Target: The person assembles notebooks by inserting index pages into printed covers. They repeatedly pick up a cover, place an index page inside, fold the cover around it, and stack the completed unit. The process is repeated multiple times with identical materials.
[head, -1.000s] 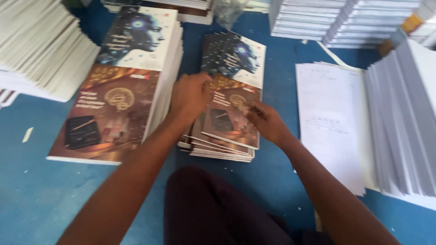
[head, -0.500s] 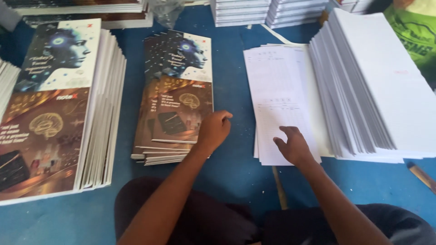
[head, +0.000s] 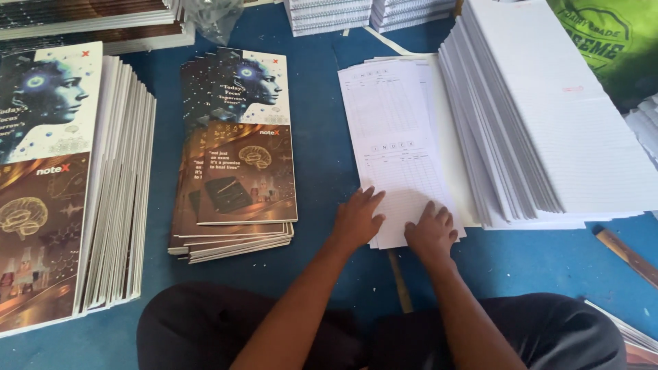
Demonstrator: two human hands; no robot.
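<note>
My left hand (head: 356, 219) and my right hand (head: 432, 230) lie flat side by side, fingers spread, on the near end of a thin pile of white printed sheets (head: 394, 130) on the blue floor. Neither hand grips anything. To the left of my hands lies a short fanned stack of glossy cover sheets (head: 236, 157) printed with a blue face above and a brown brain picture below. A tall slanted stack of white ruled paper (head: 548, 116) stands just to the right of the printed sheets.
A thick pile of covers with paper (head: 75, 185) fills the left edge. More white paper stacks (head: 370, 14) line the far side. A wooden stick (head: 627, 253) lies at the right, a green cloth (head: 617, 41) at the top right. My dark-trousered legs (head: 562, 329) are below.
My left hand left the cover stack and moved right onto the printed sheets beside my right hand. The view shifted to the right.
</note>
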